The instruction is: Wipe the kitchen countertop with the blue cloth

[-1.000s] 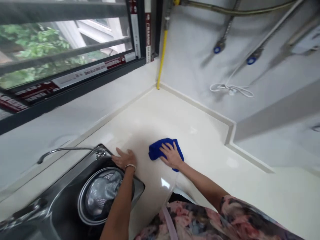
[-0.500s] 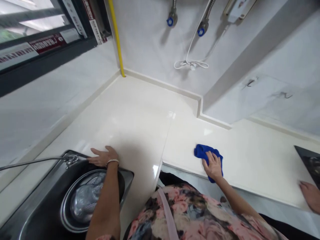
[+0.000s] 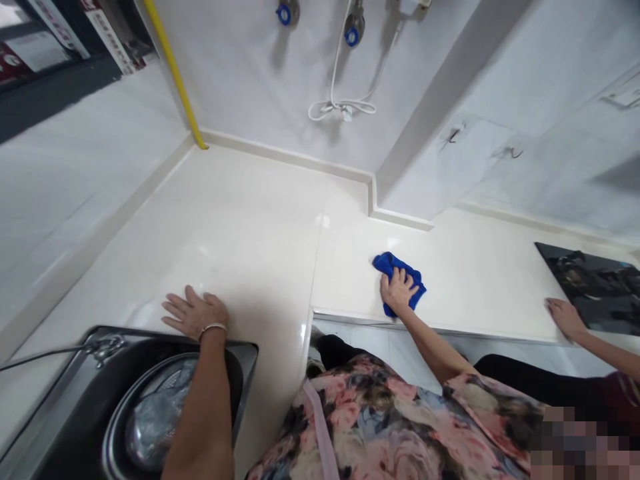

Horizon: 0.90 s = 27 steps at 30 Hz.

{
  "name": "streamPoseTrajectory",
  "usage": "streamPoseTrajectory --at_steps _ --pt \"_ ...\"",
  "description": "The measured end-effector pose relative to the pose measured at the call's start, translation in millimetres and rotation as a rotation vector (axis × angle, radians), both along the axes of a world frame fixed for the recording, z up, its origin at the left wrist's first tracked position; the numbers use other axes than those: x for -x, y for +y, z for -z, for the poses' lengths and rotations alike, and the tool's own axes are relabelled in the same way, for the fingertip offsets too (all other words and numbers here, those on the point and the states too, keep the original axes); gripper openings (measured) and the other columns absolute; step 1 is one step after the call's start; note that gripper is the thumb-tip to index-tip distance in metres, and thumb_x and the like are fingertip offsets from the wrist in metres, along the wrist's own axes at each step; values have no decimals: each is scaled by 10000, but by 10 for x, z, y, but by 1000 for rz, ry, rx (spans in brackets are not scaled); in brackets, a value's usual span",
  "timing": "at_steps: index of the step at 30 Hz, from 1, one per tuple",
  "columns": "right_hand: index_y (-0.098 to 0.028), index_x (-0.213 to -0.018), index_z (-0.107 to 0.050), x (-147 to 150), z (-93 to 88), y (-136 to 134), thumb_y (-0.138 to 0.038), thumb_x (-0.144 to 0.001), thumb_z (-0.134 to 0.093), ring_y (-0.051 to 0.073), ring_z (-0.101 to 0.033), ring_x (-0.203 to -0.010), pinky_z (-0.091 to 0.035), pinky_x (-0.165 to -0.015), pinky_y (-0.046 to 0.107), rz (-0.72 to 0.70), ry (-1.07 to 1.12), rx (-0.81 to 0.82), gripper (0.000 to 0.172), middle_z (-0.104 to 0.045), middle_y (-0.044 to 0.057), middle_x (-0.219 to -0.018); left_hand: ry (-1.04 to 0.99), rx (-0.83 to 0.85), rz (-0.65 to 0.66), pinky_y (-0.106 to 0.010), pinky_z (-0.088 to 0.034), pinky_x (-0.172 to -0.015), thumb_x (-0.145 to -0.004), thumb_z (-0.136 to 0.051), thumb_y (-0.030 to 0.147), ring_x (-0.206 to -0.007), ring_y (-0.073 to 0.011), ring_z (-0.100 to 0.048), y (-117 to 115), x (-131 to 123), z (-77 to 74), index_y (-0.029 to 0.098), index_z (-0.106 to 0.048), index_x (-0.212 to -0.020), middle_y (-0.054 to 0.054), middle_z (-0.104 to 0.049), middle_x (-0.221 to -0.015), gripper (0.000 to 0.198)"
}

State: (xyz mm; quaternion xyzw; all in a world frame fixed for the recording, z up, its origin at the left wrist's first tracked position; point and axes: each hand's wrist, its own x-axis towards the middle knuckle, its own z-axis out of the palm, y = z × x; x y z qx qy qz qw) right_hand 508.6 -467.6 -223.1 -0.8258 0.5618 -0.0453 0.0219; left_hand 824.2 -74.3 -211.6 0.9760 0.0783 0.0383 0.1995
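My left hand (image 3: 196, 315) lies on the cream countertop (image 3: 240, 220) just behind the sink's back edge, its fingers spread and holding nothing. A light bracelet circles that wrist. Under my right hand (image 3: 399, 291) is a crumpled blue cloth (image 3: 416, 279), pressed onto the counter near its front edge. My fingers rest over the cloth, and part of it is hidden beneath the palm.
At the lower left, the dark sink (image 3: 65, 427) holds a round metal basin (image 3: 111, 437) with something clear inside. A tap (image 3: 103, 348) stands at its corner. Another person's hand (image 3: 565, 317) rests beside the black cooktop (image 3: 600, 293). A yellow pipe (image 3: 175, 70) enters the counter corner.
The view has swung right, showing more of the cooktop and the other person's arm. My left hand has moved off the sink rim onto the counter; my right hand remains on the cloth.
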Motion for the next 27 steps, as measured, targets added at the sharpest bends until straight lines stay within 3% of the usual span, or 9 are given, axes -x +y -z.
streamPoseTrajectory --at_steps 6,9,12,17,21,24,27 --pt "-72 -1650 -392 -1049 -130 -107 -440 -1113 -363 449 -264 -1531 -177 -1228 740 -164 -19 -77 652 -329 257 -1712 -10 43 60 -627 -70 -1333 -1062 -337 429 -1674 -373 -110 49 44 -25 90 -434 -1619 -266 -217 -1766 660" --pt "-92 -1669 -362 -1545 -171 65 -469 -1114 -393 454 -249 -1541 -130 -1239 743 -289 -39 -117 672 -285 235 -1740 28 13 52 -628 -73 -1333 -1055 -317 450 -1674 -378 -108 57 20 -25 85 -421 -1626 -260 -213 -1770 686" --pt "-175 -1678 -377 -1829 -194 400 -500 -1099 -444 442 -234 -1574 -81 -1253 773 -506 -59 -164 667 -274 169 -1763 25 -11 56 -645 -93 -1328 -1053 -302 478 -1671 -383 -122 53 -7 -31 85 -407 -1633 -269 -221 -1765 708" --pt "-257 -1636 -462 -1724 -182 987 -461 -1104 -465 390 -265 -1592 -57 -1281 767 -881 -140 -202 570 -340 102 -1747 14 -32 53 -638 -110 -1330 -1036 -309 492 -1661 -392 -161 26 -5 -78 69 -424 -1623 -264 -262 -1754 732" --pt "-278 -1535 -589 -1400 -68 1103 -454 -1108 -467 340 -323 -1582 -59 -1306 730 -1066 -300 -258 477 -502 80 -1655 22 -36 24 -617 -127 -1334 -1024 -319 487 -1657 -380 -187 1 8 -116 79 -445 -1615 -247 -281 -1753 730" --pt "-246 -1440 -665 -1280 8 922 -301 -1121 -326 251 -484 -1485 -204 -1323 612 -1025 -482 -323 468 -630 87 -1530 15 -38 -3 -610 -140 -1334 -1020 -331 488 -1654 -369 -205 -14 5 -132 95 -463 -1607 -235 -310 -1746 719" --pt "-163 -1482 -612 -1341 -20 642 -269 -1083 -344 265 -525 -1427 -360 -1246 525 -826 -529 -276 492 -607 162 -1532 31 -31 -25 -593 -133 -1340 -1018 -345 485 -1654 -368 -206 -20 -4 -135 102 -466 -1610 -220 -307 -1752 716"
